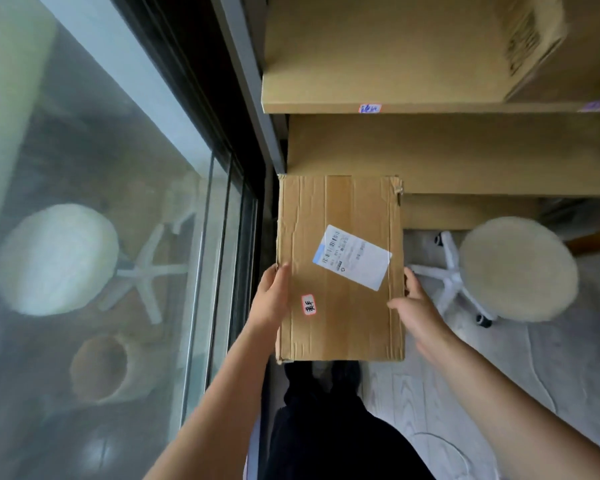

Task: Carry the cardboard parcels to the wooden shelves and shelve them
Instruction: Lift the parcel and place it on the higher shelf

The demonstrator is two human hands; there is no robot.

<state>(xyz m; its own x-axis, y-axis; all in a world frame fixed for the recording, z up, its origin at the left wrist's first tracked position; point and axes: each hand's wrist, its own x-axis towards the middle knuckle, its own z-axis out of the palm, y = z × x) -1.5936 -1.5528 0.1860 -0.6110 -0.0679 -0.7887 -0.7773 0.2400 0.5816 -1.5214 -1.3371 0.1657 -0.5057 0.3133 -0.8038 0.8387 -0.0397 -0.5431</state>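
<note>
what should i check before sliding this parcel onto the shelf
1. Grip: left hand and right hand hold opposite sides of the cardboard parcel: ok.
2. Parcel level, shipping label facing up: ok.
3. Far edge lined up at the middle shelf: ok.
4. Bare space on that shelf ahead: ok as far as visible; depth cannot tell.
5. Stool to the right, apart from the parcel: ok.
6. Upper shelf already bears a box at its right: ok, not in the way.

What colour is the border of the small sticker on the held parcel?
Red, around the small sticker on the parcel; head view.
</note>
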